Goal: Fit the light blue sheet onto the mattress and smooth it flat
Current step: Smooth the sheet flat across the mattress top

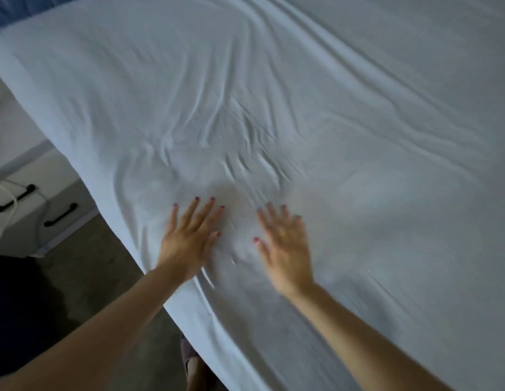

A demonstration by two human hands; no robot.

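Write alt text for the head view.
Both hands, left hand and right hand, lie flat with straight fingers on a wrinkled light blue sheet covering the mattress. A white drawer unit stands left of the bed.

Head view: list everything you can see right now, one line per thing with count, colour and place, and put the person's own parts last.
light blue sheet: one, pale blue, spread over the bed top and hanging over its near-left edge; creased ahead of the hands.
drawer unit: one, white, on the floor left of the bed.
drawer handles: two, black, on the drawer fronts.
cable: one, white, hanging across the drawer unit.
floor: grey-brown, left of the bed.
blue fabric: dark blue patch, top left corner; what it is cannot be told.
left hand: one, fingers straight, flat on the sheet near the bed edge.
right hand: one, blurred, fingers spread flat on the sheet; yellow ring.
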